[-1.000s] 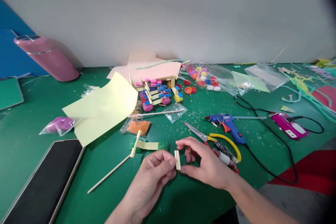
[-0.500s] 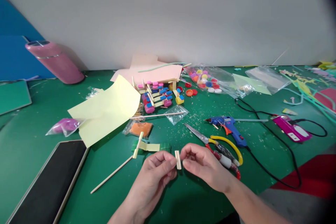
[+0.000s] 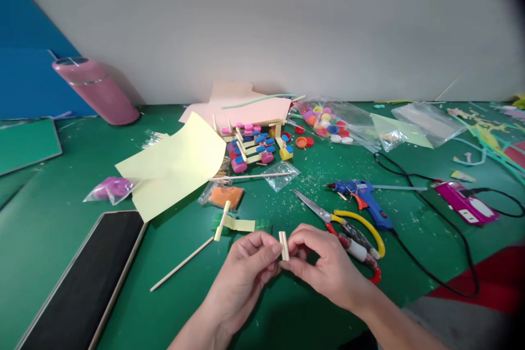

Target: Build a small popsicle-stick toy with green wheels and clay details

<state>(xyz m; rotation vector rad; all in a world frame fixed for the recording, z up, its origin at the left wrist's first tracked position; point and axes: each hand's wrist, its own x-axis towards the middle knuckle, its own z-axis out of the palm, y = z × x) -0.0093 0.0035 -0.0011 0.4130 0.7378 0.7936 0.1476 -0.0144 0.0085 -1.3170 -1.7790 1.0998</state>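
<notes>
Two short pale wooden stick pieces (image 3: 284, 246) stand side by side between my hands, just above the green table. My left hand (image 3: 251, 265) pinches them from the left between thumb and fingers. From the right, my right hand (image 3: 326, 265) closes its thumb and forefinger on their edge. Just beyond the left hand lies a green tape roll (image 3: 264, 224), with a pale yellow paper strip (image 3: 241, 225) and a short paper-wrapped stick (image 3: 222, 221) on it. A long wooden stick (image 3: 182, 264) rests to its left.
Scissors (image 3: 314, 206) and yellow-and-red-handled pliers (image 3: 356, 246) lie right of my hands, near a blue glue gun (image 3: 365, 199) with its cord. A phone (image 3: 82, 284) is at left. Behind are small cap-wheeled models (image 3: 254, 150), yellow paper (image 3: 172, 169) and bagged bottle caps (image 3: 326, 120).
My right thumb and forefinger have closed in from beside the stick pieces to touch them. My left hand keeps its pinch. The whole view has shifted slightly.
</notes>
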